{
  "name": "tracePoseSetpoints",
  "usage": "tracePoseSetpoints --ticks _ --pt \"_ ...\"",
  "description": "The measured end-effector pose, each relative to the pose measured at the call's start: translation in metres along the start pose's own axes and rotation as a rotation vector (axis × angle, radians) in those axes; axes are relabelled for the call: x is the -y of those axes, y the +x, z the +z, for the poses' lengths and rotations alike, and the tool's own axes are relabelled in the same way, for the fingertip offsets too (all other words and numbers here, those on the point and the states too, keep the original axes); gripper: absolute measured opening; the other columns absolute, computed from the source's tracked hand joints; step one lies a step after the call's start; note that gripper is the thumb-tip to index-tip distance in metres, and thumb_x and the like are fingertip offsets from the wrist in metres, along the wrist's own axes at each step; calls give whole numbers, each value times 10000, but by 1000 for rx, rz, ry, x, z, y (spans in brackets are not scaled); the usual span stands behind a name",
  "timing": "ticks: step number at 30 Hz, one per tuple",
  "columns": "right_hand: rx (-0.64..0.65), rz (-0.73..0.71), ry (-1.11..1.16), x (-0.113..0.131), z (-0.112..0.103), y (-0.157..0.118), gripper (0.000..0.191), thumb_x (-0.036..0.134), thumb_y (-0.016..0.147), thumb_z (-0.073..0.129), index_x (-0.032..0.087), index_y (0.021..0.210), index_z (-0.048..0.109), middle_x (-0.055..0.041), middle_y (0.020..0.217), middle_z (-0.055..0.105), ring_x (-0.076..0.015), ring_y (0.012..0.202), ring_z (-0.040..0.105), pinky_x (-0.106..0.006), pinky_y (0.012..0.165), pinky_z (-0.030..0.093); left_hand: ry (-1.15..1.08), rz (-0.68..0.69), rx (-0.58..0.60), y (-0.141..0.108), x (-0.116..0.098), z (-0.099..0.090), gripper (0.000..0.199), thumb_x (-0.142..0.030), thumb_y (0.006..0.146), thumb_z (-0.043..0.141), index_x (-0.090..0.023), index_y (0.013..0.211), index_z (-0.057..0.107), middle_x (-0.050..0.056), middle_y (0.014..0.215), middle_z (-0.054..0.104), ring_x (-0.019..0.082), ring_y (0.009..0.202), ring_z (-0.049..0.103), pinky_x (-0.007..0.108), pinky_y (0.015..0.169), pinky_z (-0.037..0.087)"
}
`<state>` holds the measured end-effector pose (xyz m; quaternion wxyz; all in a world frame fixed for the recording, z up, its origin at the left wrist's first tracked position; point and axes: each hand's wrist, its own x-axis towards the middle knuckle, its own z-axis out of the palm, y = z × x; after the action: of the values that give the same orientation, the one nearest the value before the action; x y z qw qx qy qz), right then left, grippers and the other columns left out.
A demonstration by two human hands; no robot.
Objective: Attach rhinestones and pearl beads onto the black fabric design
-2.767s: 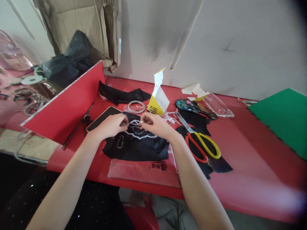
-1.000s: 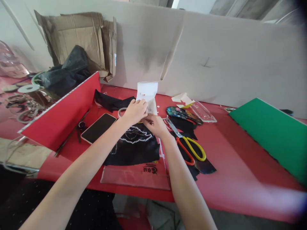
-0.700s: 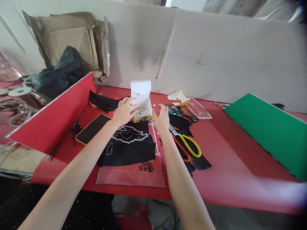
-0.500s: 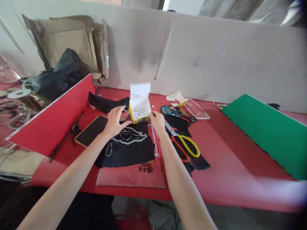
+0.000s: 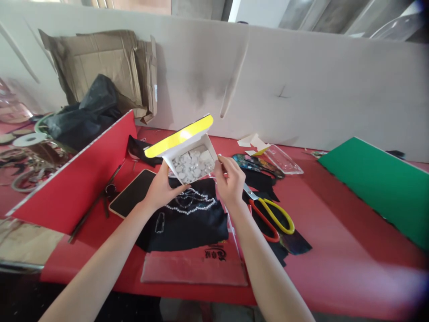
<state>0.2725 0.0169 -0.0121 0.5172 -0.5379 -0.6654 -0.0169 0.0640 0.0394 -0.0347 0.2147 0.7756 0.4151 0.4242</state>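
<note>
A small open box (image 5: pixel 210 146) with a yellow lid flap is tilted toward me, and whitish pieces (image 5: pixel 192 164) lie inside it. My left hand (image 5: pixel 164 190) grips its left side, thumb along the near edge. At the right edge of the box, the fingers of my right hand (image 5: pixel 229 179) are pinched together; a tiny pale bead shows near the fingertips. Below the box lies black cloth (image 5: pixel 191 230) with strings of silvery beads (image 5: pixel 191 210) and a clear outlined piece (image 5: pixel 160 222) on it.
Scissors (image 5: pixel 268 214) with yellow and red handles lie right of the cloth. A dark tablet-like board (image 5: pixel 134 192) is at left. A red panel (image 5: pixel 77 179) and a green panel (image 5: pixel 378 188) stand at the sides. Behind the scissors are a clear tray (image 5: pixel 284 160) and paper scraps (image 5: pixel 253 142).
The box has been lifted off the table and tilted toward me, its yellow flap now showing. My left hand has taken hold of it. The view has shifted slightly.
</note>
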Motion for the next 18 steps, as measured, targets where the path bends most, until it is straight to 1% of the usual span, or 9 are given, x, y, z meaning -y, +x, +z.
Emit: tracePoseSetpoints --ticks 4,7,10,14,18 --pt "-126 -72 50 3 1 -1 234 285 950 445 200 1003 656 -59 854 674 -154 679 595 -293 651 490 48 90 -96 -3 3 1 751 -487 709 739 -178 1302 397 135 1162 625 314 1092 615 450 901 513" --pt "-178 -131 88 0 4 0 182 233 938 476 196 984 648 -40 840 675 -134 662 583 -276 617 477 104 176 -154 -3 2 3 706 -478 704 737 -170 1266 440 132 1093 641 324 1036 639 463 848 538" --pt "-177 -133 95 -1 5 -1 173 208 935 483 198 1000 643 -37 851 675 -132 699 595 -272 632 481 144 200 -152 -2 -1 2 706 -441 709 741 -174 1292 445 131 1087 641 326 1042 639 458 850 544" --pt "-165 -117 111 -1 7 -3 169 196 930 491 198 1009 641 -33 867 670 -126 706 594 -266 638 486 136 186 -158 -2 0 2 692 -432 707 734 -178 1288 458 128 1080 644 324 1035 640 464 840 547" --pt "-140 -125 135 1 8 -4 167 181 910 508 194 1014 638 -24 854 664 -115 653 575 -264 625 489 52 159 -126 -4 6 5 678 -364 706 735 -175 1292 453 136 1141 632 307 1088 622 453 916 525"
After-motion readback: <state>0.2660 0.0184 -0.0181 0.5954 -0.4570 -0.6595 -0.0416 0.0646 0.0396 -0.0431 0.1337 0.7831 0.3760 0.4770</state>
